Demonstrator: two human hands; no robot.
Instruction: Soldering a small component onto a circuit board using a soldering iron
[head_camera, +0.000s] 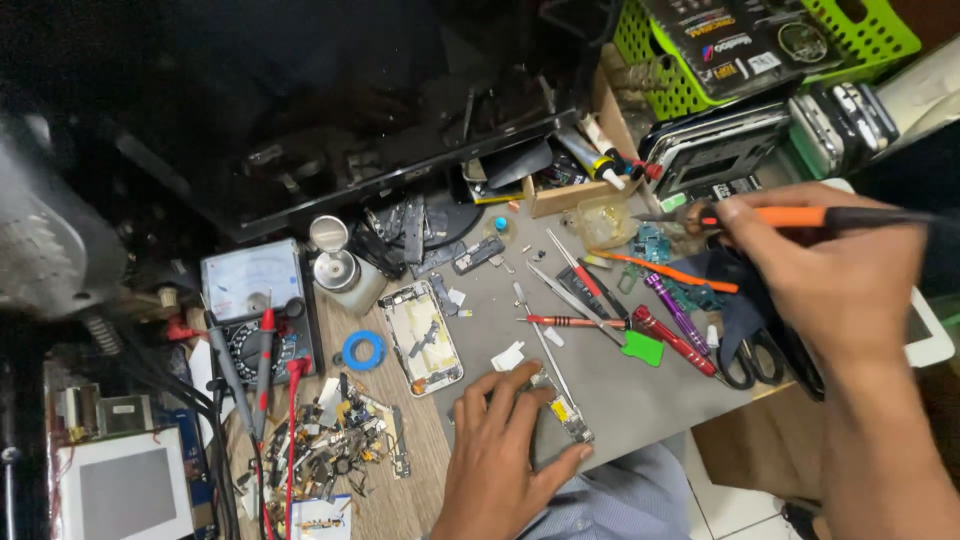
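My left hand (505, 450) lies flat on the grey work mat (620, 390), fingers pressing down on a narrow circuit board (565, 412) near the mat's front edge. My right hand (815, 270) is raised over the right side, gripping an orange-and-black soldering iron (800, 216) whose metal tip points left toward a small clear container (603, 219). An opened phone frame (421, 335) lies left of the mat.
Screwdrivers, tweezers, a green pick (642, 347) and scissors (752, 362) litter the mat. An analogue multimeter (255, 290) with red and black probes sits at left, above a pile of small parts (340, 440). A green basket (680, 60) and stacked phones stand at the back right.
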